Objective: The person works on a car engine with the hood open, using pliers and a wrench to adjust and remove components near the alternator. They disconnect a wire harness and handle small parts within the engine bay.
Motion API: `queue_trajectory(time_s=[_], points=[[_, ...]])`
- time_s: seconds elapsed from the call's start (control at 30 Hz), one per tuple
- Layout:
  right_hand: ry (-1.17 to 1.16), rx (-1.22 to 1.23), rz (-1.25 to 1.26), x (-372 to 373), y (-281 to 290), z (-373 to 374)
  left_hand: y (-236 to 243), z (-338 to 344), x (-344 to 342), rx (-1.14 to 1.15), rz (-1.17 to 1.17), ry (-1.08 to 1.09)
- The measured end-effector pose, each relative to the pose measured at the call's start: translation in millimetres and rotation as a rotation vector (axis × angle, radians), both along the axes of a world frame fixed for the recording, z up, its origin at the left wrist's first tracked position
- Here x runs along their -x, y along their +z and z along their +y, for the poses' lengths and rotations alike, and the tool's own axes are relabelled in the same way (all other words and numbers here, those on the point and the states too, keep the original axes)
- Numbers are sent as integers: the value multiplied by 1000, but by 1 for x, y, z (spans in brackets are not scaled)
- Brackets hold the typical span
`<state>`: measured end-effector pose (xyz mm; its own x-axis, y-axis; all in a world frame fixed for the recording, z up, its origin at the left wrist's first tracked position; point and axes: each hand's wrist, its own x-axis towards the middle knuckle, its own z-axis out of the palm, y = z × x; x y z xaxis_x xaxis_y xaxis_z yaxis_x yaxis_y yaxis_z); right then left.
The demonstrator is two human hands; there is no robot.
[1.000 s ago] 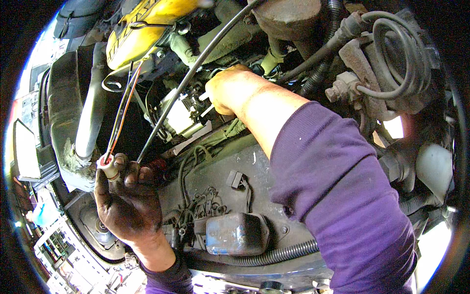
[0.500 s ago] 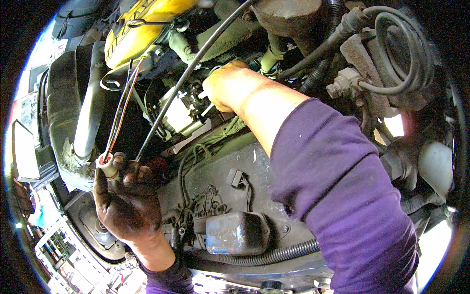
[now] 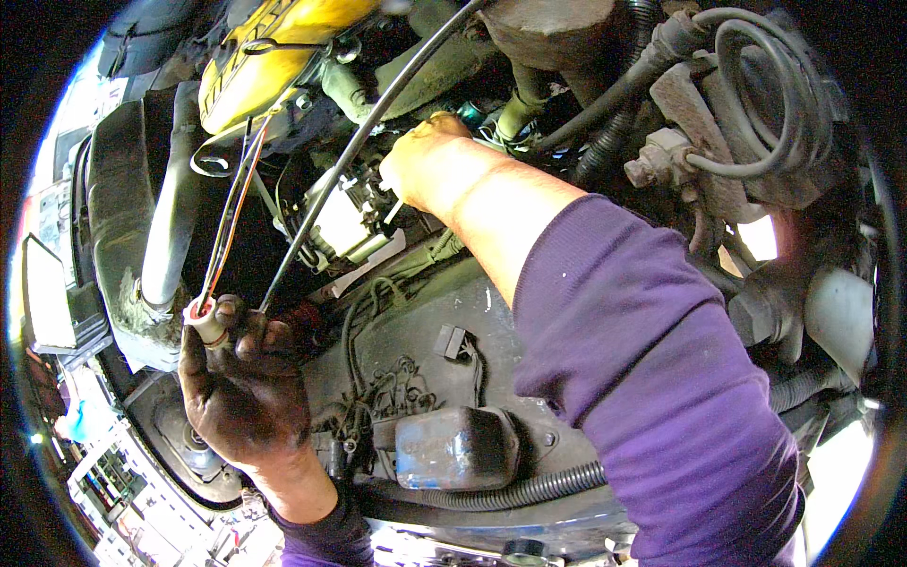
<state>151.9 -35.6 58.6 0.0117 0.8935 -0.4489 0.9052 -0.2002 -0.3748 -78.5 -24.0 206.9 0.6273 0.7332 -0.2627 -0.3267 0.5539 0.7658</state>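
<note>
My left hand [image 3: 250,406] is closed at the lower left around a short white cylinder [image 3: 210,327] with red inside its rim. Several thin wires [image 3: 230,219] run from the cylinder's opening up to a yellow part [image 3: 274,57]. A long dark rod or hose [image 3: 354,148] slants down from the top, its lower end at my left fingers. Deep among the engine parts, my right hand [image 3: 425,163] is closed beside a silvery motor-like unit [image 3: 342,219]. Its fingertips are turned away, and what they hold is hidden.
Below my right forearm, a dark panel [image 3: 406,345] carries a loose grey connector [image 3: 455,342], a scuffed box-shaped cover [image 3: 453,449] and a ribbed hose [image 3: 539,489]. A coiled hose [image 3: 803,104] and a metal fitting [image 3: 661,159] stand at the upper right.
My right hand and sleeve have shifted slightly left and up, still among the engine parts. My left hand keeps its hold on the white cylinder almost unmoved.
</note>
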Motion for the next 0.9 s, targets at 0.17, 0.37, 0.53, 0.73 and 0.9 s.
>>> queue_trajectory(time_s=[0.17, 0.37, 0.53, 0.73, 0.9], points=[[-9, 59, -25, 4, -8, 2, 0, 1, 2, -4, -6, -30], [-7, 82, 24, -1, -2, -3, -1, 3, 3, 15, -38, -68], [-5, 88, 37, -2, 2, -5, 1, 1, 3, 13, -1, -23], [-16, 82, 57, -3, 1, -5, 0, 2, 2, 11, -5, -53], [-33, 67, 56, -2, 1, -4, 0, 2, 3, -2, 7, -37]])
